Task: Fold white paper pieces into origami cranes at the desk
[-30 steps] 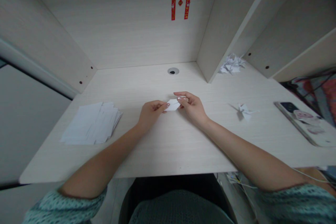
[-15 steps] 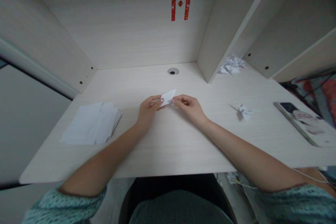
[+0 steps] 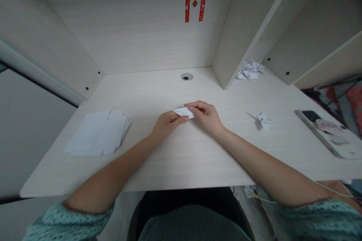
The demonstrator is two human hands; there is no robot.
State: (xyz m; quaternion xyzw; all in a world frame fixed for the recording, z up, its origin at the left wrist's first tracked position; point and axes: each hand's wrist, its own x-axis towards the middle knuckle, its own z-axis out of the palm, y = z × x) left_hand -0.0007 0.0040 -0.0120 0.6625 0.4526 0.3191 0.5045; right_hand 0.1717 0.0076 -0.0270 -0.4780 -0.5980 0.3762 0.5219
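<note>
A small folded white paper [image 3: 183, 112] is held between both hands above the middle of the desk. My left hand [image 3: 169, 123] grips its left and lower side, the thumb along the near edge. My right hand [image 3: 206, 114] pinches its right end between thumb and fingers. To the left lies a stack of white paper sheets [image 3: 96, 132], slightly fanned out. A folded white paper figure [image 3: 263, 120] with thin pointed parts sits on the desk to the right of my right hand.
A heap of folded white papers [image 3: 250, 69] lies behind the upright divider [image 3: 236, 45] at the back right. At the right edge is a phone [image 3: 329, 131]. The pale desk [image 3: 158, 165] has a round cable hole [image 3: 187, 77] near its back panel.
The paper has turned from a steep tilt to nearly level. My left hand has shifted slightly right and down, and my right hand now has its fingers on the paper's right end.
</note>
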